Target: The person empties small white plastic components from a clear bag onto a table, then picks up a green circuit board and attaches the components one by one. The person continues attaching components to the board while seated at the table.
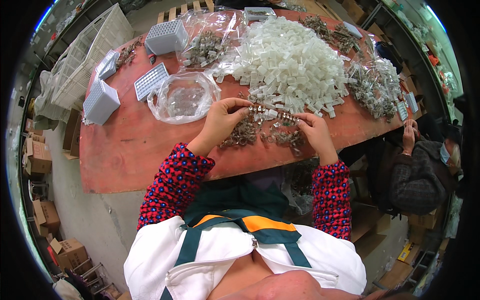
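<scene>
My left hand [220,124] is closed, thumb and forefinger pinching the left end of a row of small shiny metal clips [258,109]. Whitish pieces show along this row. My right hand [316,132] is also closed, its fingertips on small metal clips [290,119] at the right of the row. Whether both hands grip one continuous strip, I cannot tell. Below and between the hands lie loose piles of brownish metal clips [242,134] on the red table [135,155]. A big heap of translucent white plastic housings [292,60] rises just beyond my fingers.
Left of the heap are an open clear plastic bag [185,102], a white gridded tray [151,81] and stacked white trays [166,37]. Bagged metal parts [372,90] lie at the right. Another person [420,175] sits at the right table edge. A white crate [90,57] stands at left.
</scene>
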{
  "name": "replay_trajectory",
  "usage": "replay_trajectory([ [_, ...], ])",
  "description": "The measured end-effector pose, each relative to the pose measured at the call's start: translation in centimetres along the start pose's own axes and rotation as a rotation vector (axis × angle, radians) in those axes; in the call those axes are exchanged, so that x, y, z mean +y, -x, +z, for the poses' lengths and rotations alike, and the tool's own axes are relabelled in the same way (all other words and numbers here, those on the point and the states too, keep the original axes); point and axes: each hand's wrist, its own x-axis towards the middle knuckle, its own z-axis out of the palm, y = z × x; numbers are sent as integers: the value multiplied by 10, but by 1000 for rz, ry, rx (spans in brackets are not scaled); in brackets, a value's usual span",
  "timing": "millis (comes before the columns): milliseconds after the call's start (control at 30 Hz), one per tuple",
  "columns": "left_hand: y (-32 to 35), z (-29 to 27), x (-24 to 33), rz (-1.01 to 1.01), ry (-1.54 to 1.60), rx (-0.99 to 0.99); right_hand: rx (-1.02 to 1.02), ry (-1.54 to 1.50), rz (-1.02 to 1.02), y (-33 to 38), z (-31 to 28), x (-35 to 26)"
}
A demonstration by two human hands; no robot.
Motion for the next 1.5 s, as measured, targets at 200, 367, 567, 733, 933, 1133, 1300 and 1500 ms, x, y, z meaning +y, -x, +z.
replay_trajectory([
  [200, 1, 5, 4, 24, -7, -65, 386, 612, -450, 4, 9, -27],
  [367, 3, 12, 9, 80, 16, -94, -124, -258, -85, 3, 34, -55],
  [567, 6, 11, 14, 17, 14, -119, -267, -561, 6, 5, 34, -65],
  [733, 8, 16, 13, 60, -58, -52, -236, -580, 10, 2, 39, -57],
  [933, 21, 34, 10, 100, -208, 173, 4, -388, -76, 4, 61, -50],
  [1133, 21, 38, 5, 96, -260, 243, 140, -280, -103, 9, 75, -52],
  [1300, 11, 13, 5, 156, -465, 284, 12, -502, 25, 2, 61, -47],
  [1500, 12, 10, 16, 192, -391, -46, -149, -570, -49, -3, 56, -38],
])
